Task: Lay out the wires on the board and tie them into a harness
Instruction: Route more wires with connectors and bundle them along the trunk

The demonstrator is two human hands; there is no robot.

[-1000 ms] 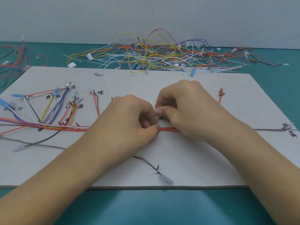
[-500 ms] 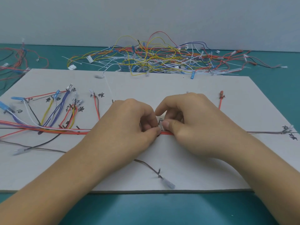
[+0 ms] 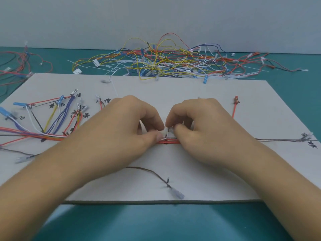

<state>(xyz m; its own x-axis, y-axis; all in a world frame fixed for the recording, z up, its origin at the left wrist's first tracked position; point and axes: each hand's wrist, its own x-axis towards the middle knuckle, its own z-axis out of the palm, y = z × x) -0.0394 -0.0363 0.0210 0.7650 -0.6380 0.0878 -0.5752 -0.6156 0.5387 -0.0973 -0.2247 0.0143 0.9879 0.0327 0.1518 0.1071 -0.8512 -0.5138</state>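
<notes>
Two hands: the left hand (image 3: 125, 129) and right hand (image 3: 205, 129) meet over the middle of the board (image 3: 191, 94), knuckles up and fingers curled.
Left grip: narrow, with thumb and forefinger pinching the white tie (image 3: 165, 133) just above the red wire bundle (image 3: 169, 141).
Right grip: narrow, with the fingertips pinching the same tie at its upright end.
Change: half a second ago the thumbs touched and hid the tie. Now the hands sit slightly apart and the white strip shows between them.
Harness: the red wire bundle runs left to right along the board's middle, under both hands. At the left it joins the fanned coloured wires (image 3: 52, 119). At the right a grey wire (image 3: 278, 140) runs on towards the board's right edge.
Edges: both forearms cross the board's near edge. A brown wire (image 3: 151, 172) passes a pin (image 3: 168, 180) and ends just inside that edge.
Open room: bare board shows beyond the knuckles up to the far edge, and also between the forearms around the brown wire. A loose wire pile (image 3: 165, 63) lies on the tabletop (image 3: 173, 223) just past the far edge, with a few ends reaching onto the board.
</notes>
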